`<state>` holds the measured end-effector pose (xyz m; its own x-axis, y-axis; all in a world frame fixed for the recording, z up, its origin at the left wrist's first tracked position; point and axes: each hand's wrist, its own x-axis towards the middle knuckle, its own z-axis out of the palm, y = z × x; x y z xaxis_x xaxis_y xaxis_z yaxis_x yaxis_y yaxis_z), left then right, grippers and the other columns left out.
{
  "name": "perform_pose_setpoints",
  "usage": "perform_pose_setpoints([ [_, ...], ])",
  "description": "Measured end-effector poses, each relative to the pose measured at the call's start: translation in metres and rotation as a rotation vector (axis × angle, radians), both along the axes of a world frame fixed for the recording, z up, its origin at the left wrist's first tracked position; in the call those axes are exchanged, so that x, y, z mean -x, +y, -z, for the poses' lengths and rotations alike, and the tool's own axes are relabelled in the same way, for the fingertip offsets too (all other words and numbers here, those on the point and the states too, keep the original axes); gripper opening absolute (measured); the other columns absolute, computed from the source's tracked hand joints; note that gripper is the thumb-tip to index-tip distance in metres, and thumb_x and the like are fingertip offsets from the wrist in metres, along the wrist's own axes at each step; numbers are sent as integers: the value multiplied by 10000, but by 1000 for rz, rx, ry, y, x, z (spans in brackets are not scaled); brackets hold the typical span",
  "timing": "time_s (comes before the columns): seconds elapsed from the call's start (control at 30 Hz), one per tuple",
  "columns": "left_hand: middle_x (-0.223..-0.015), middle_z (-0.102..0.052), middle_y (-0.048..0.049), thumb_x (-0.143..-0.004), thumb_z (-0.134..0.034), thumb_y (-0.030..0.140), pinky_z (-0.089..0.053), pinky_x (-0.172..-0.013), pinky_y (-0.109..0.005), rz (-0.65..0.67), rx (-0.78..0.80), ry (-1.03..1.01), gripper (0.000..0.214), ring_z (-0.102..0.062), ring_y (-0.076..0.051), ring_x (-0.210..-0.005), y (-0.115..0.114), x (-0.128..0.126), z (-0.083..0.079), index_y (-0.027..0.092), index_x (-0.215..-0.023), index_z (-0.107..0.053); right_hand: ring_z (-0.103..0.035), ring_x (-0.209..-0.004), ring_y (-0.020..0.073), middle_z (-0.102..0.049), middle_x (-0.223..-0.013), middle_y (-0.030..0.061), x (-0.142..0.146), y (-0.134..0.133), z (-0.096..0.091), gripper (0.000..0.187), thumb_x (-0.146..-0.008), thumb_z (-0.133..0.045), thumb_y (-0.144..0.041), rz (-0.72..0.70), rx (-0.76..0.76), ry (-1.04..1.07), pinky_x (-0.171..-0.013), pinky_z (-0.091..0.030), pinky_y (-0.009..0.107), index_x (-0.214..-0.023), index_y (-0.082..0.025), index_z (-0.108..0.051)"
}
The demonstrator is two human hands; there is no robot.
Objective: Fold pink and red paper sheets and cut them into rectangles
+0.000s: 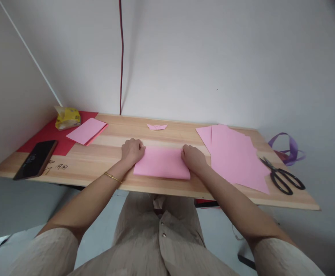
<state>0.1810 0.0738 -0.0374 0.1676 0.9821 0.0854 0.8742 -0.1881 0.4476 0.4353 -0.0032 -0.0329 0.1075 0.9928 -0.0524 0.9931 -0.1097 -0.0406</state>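
Observation:
A folded sheet of pink paper (pixel 162 163) lies in front of me near the table's front edge, its rounded fold toward my body. At its far left corner my left hand (pixel 133 150) is closed, fingers curled in and touching the paper. My right hand (pixel 194 156), also curled, grips the far right corner. The fingertips of both hands are partly hidden behind the knuckles and paper. Beyond the sheet, close to the wall, rests a small folded pink paper piece (pixel 157 127) with pointed ends.
Right of me are loose pink sheets (pixel 233 153), black-handled scissors (pixel 284 178) and a purple ribbon (pixel 292 149). Leftward lie a pink paper stack (pixel 87 131), red paper (pixel 45 136), a yellow tissue pack (pixel 68 118) and a phone (pixel 36 159). A dark red cable (pixel 122 57) hangs along the wall.

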Motion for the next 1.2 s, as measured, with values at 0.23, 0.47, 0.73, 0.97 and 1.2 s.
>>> perform_pose_setpoints([
  [0.23,-1014,-601,-132,-890,-515,249,-417,-785,-411,190,-243,245,198,-528,-298,-977,-2,-4,4,192,-1030,-644,-562,-941,242,-578,-1149,142,0,-1,-4,307,-967,-353,-174,-174,-94,-75,-727,-365,325,-1213,-183,-537],
  [0.47,-989,-620,-112,-924,-395,150,-425,-832,-348,615,-146,393,287,-551,-224,-939,6,-8,-11,159,-940,-681,-577,-940,203,-628,-1096,119,3,9,-33,272,-949,-392,-117,-486,156,-146,-764,-364,304,-1062,-166,-634],
  [0.73,-933,-650,-154,-879,-566,515,-452,-798,-374,500,-66,503,424,-593,-294,-932,-19,-25,-26,125,-977,-700,-601,-989,308,-640,-1099,197,38,-3,-41,678,-960,-274,-644,-300,165,-164,-882,-362,452,-1076,-121,-689],
  [0.97,-1126,-590,-188,-848,-471,709,-412,-877,-420,460,-137,488,695,-497,-339,-1085,-46,-20,-18,161,-1264,-568,-494,-1102,359,-571,-1229,247,42,-30,-13,814,-891,-307,-744,-214,-9,-101,-913,-328,474,-1281,-74,-556],
  [1.2,-1290,-525,-214,-731,-496,825,-332,-969,-468,437,-143,395,928,-450,-371,-1171,-47,-8,-7,122,-1337,-483,-382,-1234,365,-447,-1428,199,27,-41,12,838,-879,-332,-741,-180,-98,-4,-1006,-239,514,-1468,-147,-369],
])
